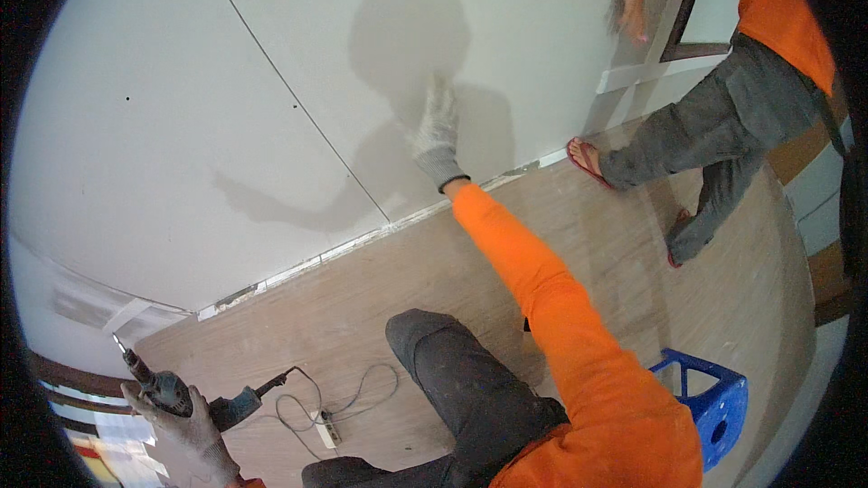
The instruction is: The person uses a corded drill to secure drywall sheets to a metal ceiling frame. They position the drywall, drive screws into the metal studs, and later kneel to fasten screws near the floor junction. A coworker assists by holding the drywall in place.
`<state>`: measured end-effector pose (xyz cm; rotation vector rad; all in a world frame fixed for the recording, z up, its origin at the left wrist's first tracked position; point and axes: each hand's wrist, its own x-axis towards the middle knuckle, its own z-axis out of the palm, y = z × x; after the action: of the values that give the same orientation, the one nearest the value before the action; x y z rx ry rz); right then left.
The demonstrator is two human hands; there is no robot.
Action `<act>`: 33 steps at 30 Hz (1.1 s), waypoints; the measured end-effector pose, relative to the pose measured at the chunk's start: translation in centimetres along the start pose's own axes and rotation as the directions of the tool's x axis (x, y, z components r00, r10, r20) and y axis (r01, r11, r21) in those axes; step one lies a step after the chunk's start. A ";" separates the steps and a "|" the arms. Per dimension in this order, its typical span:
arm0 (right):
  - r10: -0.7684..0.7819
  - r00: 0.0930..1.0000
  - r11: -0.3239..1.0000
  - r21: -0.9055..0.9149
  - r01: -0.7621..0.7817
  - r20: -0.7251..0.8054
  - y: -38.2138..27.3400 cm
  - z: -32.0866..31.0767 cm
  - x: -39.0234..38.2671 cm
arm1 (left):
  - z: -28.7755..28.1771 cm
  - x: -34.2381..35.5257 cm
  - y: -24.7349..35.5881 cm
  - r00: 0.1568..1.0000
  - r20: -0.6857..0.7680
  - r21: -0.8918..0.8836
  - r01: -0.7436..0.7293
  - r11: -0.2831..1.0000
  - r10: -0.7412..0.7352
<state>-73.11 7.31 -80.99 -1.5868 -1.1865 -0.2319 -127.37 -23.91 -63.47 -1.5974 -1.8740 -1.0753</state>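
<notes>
My left hand (197, 441), in a pale knit glove, grips a dark corded power drill (167, 393) at the lower left. The drill's bit points up and away toward the wall. My right hand (438, 140), also gloved, is stretched out in front of the pale wall panel (271, 27). Its fingers look extended and slightly blurred, with nothing visible in them. Whether they touch the panel I cannot tell. A thin dark seam runs slantwise down the panels to the left of this hand, with a few small dark dots nearby.
A drill cord curls over the brownish floor (353, 280) near a white power strip (326, 429). A blue plastic stool (723, 407) stands at the lower right. Another person (741, 90) in orange top and flip-flops is by the wall at the right.
</notes>
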 end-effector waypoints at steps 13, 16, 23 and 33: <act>-0.043 0.995 0.981 -0.183 0.060 0.094 -9.0 2.3 4.0 | 3.9 2.8 3.4 0.992 -0.129 -0.016 -0.007 1.000 0.005; -0.047 0.970 0.998 -0.026 0.054 0.238 -8.8 1.2 3.8 | 3.6 2.8 2.4 0.988 -0.152 -0.067 -0.005 0.998 -0.005; -0.175 0.962 0.945 -0.239 0.224 0.207 -5.6 -1.3 5.1 | 7.5 2.6 4.7 0.995 -0.094 -0.642 -0.028 0.766 -0.042; 0.068 0.998 0.993 -0.100 -0.066 0.014 -12.5 4.6 2.3 | 14.3 -4.7 4.5 0.975 0.199 -0.456 0.184 0.871 -0.102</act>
<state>-83.55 11.29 -73.45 -1.7156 -1.1482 -0.2371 -119.89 -15.36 -74.33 -1.8823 -1.9664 -1.6082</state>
